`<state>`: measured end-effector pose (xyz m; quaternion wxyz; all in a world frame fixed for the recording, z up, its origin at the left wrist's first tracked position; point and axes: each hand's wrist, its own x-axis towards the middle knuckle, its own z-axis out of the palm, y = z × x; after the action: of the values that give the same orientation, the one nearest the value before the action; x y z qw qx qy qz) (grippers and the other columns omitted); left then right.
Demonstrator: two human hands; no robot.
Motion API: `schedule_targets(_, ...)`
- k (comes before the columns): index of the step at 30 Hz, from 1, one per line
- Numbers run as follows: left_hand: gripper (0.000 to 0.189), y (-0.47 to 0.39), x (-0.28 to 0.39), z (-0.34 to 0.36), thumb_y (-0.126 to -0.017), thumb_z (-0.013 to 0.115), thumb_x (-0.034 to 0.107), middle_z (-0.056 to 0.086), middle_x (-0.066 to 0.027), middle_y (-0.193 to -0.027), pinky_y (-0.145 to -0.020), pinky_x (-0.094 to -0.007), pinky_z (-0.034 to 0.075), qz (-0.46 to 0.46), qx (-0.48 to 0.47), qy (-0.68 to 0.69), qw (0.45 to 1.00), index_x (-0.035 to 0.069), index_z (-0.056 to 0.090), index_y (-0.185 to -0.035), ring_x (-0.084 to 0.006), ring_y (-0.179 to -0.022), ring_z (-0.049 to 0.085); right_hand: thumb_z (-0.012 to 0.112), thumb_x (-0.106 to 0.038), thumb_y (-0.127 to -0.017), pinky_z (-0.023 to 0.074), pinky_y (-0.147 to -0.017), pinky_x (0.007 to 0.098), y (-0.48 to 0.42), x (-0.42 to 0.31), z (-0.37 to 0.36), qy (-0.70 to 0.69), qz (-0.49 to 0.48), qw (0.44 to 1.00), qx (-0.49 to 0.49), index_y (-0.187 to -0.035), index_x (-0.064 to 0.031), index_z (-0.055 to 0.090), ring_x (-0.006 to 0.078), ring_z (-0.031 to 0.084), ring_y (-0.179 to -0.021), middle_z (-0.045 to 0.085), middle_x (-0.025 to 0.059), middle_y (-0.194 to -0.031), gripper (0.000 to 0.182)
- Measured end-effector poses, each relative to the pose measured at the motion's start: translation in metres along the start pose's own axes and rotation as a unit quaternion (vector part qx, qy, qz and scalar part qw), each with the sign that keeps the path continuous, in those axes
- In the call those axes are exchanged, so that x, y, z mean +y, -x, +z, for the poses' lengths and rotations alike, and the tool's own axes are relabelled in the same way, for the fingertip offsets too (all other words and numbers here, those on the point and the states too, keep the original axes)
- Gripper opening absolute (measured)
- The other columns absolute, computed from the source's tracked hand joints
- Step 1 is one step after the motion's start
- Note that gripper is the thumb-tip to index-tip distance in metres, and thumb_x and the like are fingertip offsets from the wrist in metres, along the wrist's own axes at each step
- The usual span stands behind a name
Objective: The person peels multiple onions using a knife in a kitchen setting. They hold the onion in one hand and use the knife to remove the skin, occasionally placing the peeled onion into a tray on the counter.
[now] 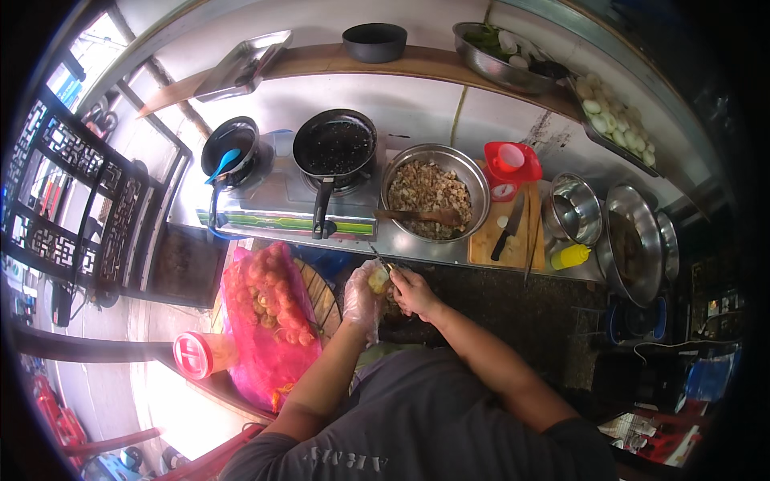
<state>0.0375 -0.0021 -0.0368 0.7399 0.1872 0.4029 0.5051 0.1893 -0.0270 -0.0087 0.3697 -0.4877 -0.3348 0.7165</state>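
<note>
In a clear plastic glove, my left hand (361, 299) holds a pale, roundish piece of produce (378, 281), perhaps an onion. My bare right hand (413, 293) grips a small knife (381, 258) whose blade points up and left, close to the produce. Ahead of both hands stands a steel bowl (481, 208) of chopped, browned food (421, 192) with a wooden spatula (445, 215) lying across it. Left of my left hand lies a pink mesh sack (271, 355) with many round bulbs inside.
Two black frying pans (335, 144) (228, 144) sit on a gas stove (271, 222). A cutting board (481, 249) bears a kitchen knife (510, 228). Steel bowls (574, 207) and a yellow squeeze bottle (569, 257) stand at the right. A red-lidded container (194, 355) is at the left.
</note>
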Motion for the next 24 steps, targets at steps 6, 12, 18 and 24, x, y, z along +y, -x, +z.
schedule_targets(6, 0.042, 0.005, 0.021, -0.013, -0.084, 0.069, -0.002, 0.066, -0.012, -0.116, -0.079, -0.0385, 0.061, -0.1, -0.053, -0.031, 0.993, 0.0, 0.058, -0.125, -0.0261, -0.097, 0.069, 0.047, -0.038, -0.107, 0.0343, -0.036, 0.0264, 0.007, -0.014, 0.001, 0.081, -0.011, 0.997, 0.009, -0.123, -0.0101, 0.064, 0.0065, 0.042, -0.043, 0.049, -0.0022, -0.062, 0.036)
schedule_targets(12, 0.046, 0.031, 0.037, -0.008, -0.08, 0.073, -0.01, 0.059, -0.0127, -0.134, -0.08, -0.037, 0.061, -0.022, -0.118, -0.068, 0.99, 0.001, 0.06, -0.122, -0.0253, -0.102, 0.067, 0.051, -0.033, -0.106, 0.0501, -0.066, 0.0322, -0.01, 0.006, -0.03, 0.243, -0.033, 0.967, 0.067, -0.134, -0.0061, 0.061, 0.0155, 0.06, -0.07, 0.067, 0.0095, -0.087, 0.04)
schedule_targets(18, 0.046, 0.033, 0.035, 0.001, -0.079, 0.072, -0.015, 0.062, -0.0089, -0.123, -0.078, -0.0329, 0.059, 0.041, -0.056, -0.159, 0.985, 0.002, 0.06, -0.119, -0.0201, -0.103, 0.065, 0.054, -0.037, -0.104, 0.0474, -0.101, 0.0379, -0.001, 0.019, -0.022, 0.283, -0.069, 0.956, 0.041, -0.145, -0.0013, 0.049, 0.0328, 0.062, -0.121, 0.062, 0.0249, -0.132, 0.054)
schedule_targets(24, 0.044, 0.031, 0.033, 0.002, -0.077, 0.075, -0.011, 0.065, -0.0079, -0.108, -0.069, -0.0264, 0.053, 0.014, 0.016, -0.19, 0.981, 0.0, 0.058, -0.116, -0.0156, -0.088, 0.065, 0.052, -0.038, -0.104, 0.0464, -0.104, 0.0408, 0.025, -0.005, -0.01, 0.333, -0.114, 0.935, 0.039, -0.152, 0.0028, 0.033, 0.0399, 0.058, -0.126, 0.057, 0.0301, -0.136, 0.066)
